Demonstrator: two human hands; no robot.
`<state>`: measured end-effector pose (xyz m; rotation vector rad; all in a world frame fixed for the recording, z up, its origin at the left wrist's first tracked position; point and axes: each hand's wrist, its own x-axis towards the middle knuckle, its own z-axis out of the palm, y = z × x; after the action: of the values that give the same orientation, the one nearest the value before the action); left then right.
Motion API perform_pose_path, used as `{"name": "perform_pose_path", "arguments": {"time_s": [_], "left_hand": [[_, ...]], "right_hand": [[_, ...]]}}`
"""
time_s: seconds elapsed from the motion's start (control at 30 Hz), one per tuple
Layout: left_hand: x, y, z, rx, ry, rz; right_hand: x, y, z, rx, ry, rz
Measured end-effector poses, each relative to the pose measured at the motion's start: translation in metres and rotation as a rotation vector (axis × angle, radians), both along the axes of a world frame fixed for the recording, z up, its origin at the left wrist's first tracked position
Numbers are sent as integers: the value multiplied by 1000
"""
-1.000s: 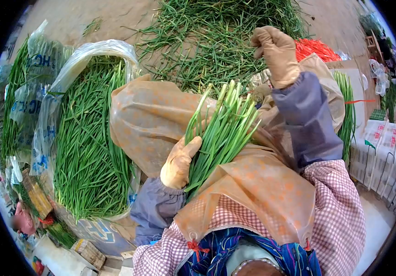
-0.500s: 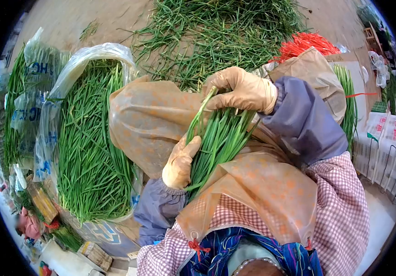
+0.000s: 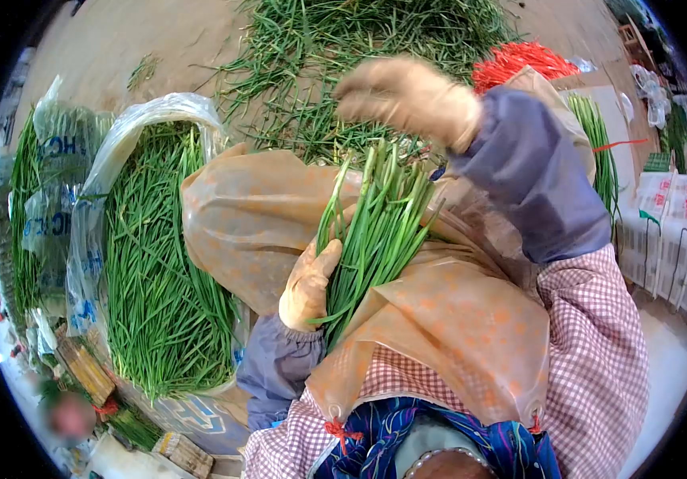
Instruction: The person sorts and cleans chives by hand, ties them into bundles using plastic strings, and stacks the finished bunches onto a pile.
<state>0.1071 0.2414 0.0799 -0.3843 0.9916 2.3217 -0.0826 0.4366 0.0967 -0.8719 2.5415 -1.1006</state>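
Note:
A bunch of long green stalks [image 3: 379, 231] with pale ends pointing away from me lies across my lap. My gloved left hand [image 3: 307, 283] is closed around its left side, thumb up. Above the pale ends my gloved right hand [image 3: 399, 96] is raised and blurred by motion; its fingers are smeared, so I cannot tell what they hold. A translucent tan apron [image 3: 447, 319] with orange spots covers my lap.
Left, an open plastic bag [image 3: 192, 108] holds many green stalks [image 3: 164, 279]. Loose greens [image 3: 375, 36] cover the ground ahead. Red ties [image 3: 519, 64] lie beyond my right knee, near a tied bundle [image 3: 595, 144]. White packages [image 3: 663, 223] stand farther right.
My right hand came down to the stalks' pale ends, then lifted away from them, up and forward. My left hand has kept its hold on the bunch.

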Motion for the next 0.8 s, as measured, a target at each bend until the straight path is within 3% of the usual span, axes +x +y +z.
{"name": "perform_pose_path", "arguments": {"time_s": [0.03, 0.1, 0.17, 0.27, 0.3, 0.33, 0.37, 0.43, 0.5, 0.53, 0.57, 0.63, 0.73, 0.8], "left_hand": [[0, -1, -1, -25, -29, -10], [6, -4, -10, -24, -30, 19], [9, -5, -11, -14, -37, 65], [1, -3, -4, 49, 13, 29], [1, -3, -5, 54, -5, 41], [2, -4, -5, 58, -24, 51], [2, -4, -6, 61, -41, 62], [2, -3, -7, 81, -17, 87], [2, -6, -7, 38, -66, 71], [1, -4, -6, 31, -53, 75], [0, -2, -4, 30, -60, 70], [-2, 1, -1, 24, -68, 63], [-1, 6, 4, 63, -46, 66], [3, 3, -2, -37, -11, 61]], "right_hand": [[7, -13, 12, 118, -234, 174], [18, -27, 8, 67, -493, 301], [20, -32, 4, -35, -603, 237], [10, -26, -23, -608, -541, -83], [-3, -13, -22, -708, -367, -144], [-10, 3, -15, -866, -365, -221], [-12, 19, -12, -826, -223, -380], [-3, 49, 3, -638, -105, -368], [30, 54, 5, -681, -77, -118], [57, 46, 20, -569, -197, -192], [63, 49, 18, -239, 152, 6], [87, 37, 23, 217, 404, 94], [97, 27, -3, 308, 328, 133], [98, 23, -14, 135, 293, 138]]}}
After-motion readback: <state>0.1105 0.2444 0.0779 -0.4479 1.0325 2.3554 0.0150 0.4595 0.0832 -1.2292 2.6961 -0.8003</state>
